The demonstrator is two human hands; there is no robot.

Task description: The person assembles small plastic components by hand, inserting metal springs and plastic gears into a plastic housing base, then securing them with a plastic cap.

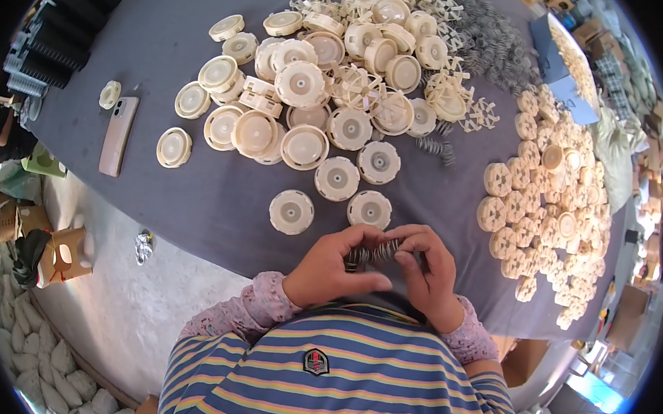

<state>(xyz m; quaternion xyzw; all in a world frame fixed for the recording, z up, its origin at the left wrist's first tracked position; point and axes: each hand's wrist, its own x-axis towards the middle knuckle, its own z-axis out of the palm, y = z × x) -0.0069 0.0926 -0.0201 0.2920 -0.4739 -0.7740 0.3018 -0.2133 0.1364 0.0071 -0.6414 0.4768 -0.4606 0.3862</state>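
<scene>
Two hands, the left hand (334, 266) and the right hand (428, 272), are closed around a bunch of small metal springs (374, 251) held just above the near bench (195, 199) edge, with cream plastic discs (292, 211) kept within reach.

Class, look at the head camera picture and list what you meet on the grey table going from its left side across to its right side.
Black ridged blocks → pink phone → loose cream round caps → small metal springs → packed heap of cream discs.
</scene>
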